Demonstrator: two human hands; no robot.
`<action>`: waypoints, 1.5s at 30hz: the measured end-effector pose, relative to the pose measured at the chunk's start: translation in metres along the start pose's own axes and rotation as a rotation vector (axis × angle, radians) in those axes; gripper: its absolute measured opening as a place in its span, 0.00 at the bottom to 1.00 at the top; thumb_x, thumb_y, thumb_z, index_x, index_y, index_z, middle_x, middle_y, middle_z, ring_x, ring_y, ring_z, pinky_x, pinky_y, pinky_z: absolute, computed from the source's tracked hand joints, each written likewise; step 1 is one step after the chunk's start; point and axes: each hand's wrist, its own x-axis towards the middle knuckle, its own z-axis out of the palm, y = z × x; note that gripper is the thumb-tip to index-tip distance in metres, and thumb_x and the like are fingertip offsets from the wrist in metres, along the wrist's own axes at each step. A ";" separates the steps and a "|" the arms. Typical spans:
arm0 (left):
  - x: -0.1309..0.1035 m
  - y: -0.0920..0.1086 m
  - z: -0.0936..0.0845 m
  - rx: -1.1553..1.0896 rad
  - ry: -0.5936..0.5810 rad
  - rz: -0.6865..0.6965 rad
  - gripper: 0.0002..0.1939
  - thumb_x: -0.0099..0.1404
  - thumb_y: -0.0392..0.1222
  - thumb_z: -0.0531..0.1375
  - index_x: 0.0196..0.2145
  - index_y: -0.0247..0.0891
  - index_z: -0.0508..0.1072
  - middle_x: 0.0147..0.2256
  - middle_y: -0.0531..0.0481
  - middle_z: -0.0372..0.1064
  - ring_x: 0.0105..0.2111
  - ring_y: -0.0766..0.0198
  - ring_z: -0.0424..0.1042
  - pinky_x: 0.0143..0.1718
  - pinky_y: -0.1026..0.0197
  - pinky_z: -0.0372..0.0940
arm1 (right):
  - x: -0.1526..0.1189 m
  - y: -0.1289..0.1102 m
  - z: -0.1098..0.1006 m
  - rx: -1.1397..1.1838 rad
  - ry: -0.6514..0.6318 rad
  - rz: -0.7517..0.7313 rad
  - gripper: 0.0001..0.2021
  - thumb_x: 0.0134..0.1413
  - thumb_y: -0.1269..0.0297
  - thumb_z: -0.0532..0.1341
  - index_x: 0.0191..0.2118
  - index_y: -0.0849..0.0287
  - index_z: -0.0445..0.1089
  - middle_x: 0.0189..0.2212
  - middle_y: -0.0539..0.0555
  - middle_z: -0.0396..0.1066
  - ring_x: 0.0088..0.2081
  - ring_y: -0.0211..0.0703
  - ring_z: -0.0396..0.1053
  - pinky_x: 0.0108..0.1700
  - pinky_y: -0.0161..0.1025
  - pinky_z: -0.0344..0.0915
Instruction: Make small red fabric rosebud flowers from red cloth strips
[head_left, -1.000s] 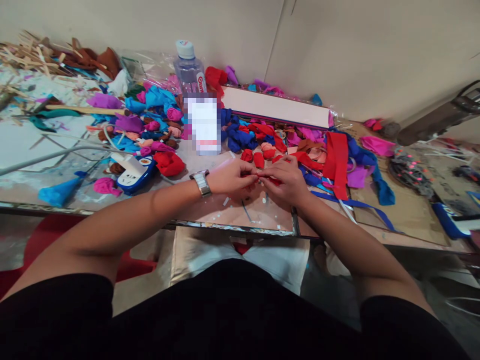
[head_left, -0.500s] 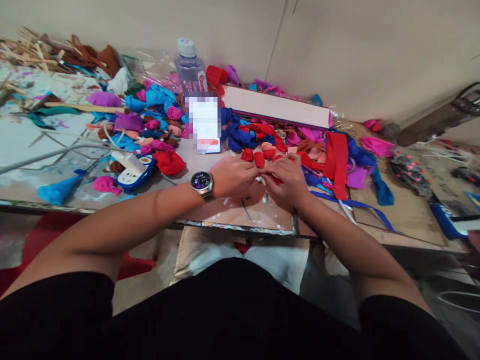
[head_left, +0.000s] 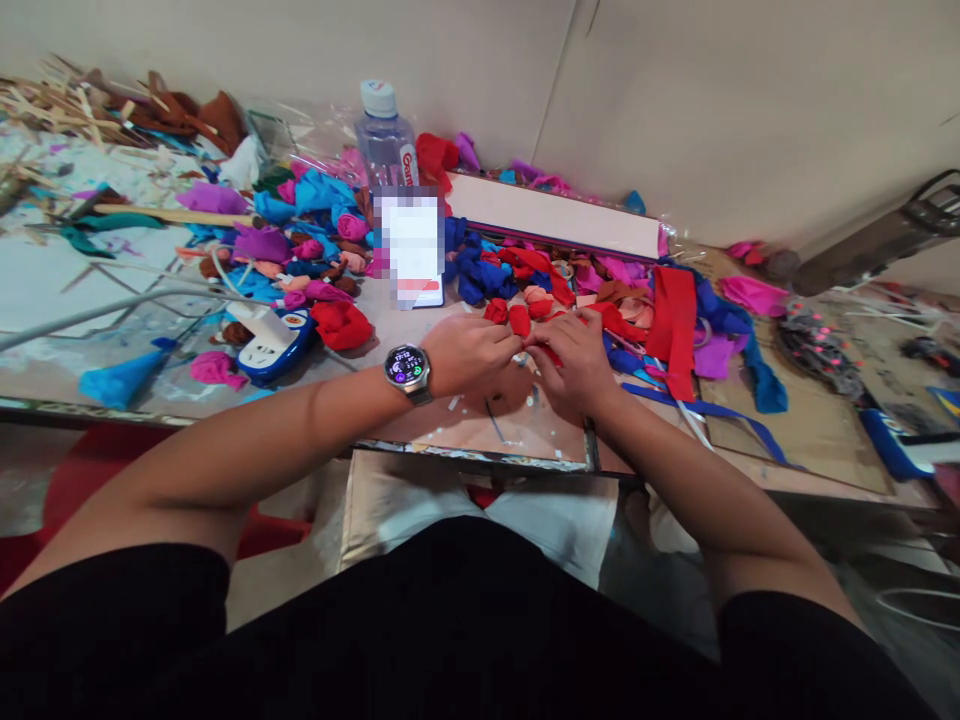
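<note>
My left hand [head_left: 474,355], with a watch [head_left: 407,368] on its wrist, is closed in a pinch above the table edge. Its fingertips meet those of my right hand [head_left: 576,358]; what the left fingers pinch is hidden. Closed fingers of the right hand hold a small piece of red crepe paper [head_left: 552,354], mostly covered by them. Just beyond the fingertips lie small red rolled pieces [head_left: 519,320] and a peach one [head_left: 537,295]. A wide red strip [head_left: 673,330] drapes over the pile right of my right hand.
A lit phone [head_left: 416,250] leans against a plastic bottle [head_left: 386,140] behind my hands. Left of them sit a blue power socket [head_left: 277,345] with a cable and many coloured crepe pieces [head_left: 259,243]. A white board [head_left: 555,213] lies at the back; a dark bottle [head_left: 877,235] leans far right.
My hands stay together at nearly the same spot, with only slight finger movement. The view has shifted a little.
</note>
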 end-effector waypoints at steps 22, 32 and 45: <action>-0.004 0.002 0.011 -0.009 0.026 -0.080 0.15 0.78 0.40 0.56 0.36 0.37 0.81 0.29 0.45 0.79 0.27 0.61 0.74 0.27 0.57 0.54 | -0.001 0.004 0.004 0.056 -0.013 0.039 0.05 0.73 0.60 0.61 0.44 0.52 0.74 0.41 0.53 0.82 0.45 0.51 0.76 0.62 0.55 0.56; -0.004 0.005 0.015 -0.118 -0.002 -0.137 0.16 0.77 0.41 0.54 0.40 0.37 0.82 0.33 0.44 0.81 0.30 0.59 0.77 0.30 0.57 0.58 | -0.002 0.005 0.006 0.043 -0.003 0.005 0.03 0.71 0.62 0.62 0.43 0.53 0.72 0.41 0.52 0.82 0.45 0.50 0.76 0.62 0.55 0.57; -0.003 0.003 0.016 -0.131 -0.062 -0.154 0.13 0.74 0.39 0.57 0.40 0.38 0.83 0.34 0.43 0.81 0.31 0.59 0.77 0.31 0.57 0.59 | -0.003 0.006 0.008 0.082 -0.016 0.003 0.02 0.71 0.62 0.62 0.44 0.52 0.72 0.41 0.52 0.81 0.44 0.49 0.76 0.63 0.55 0.57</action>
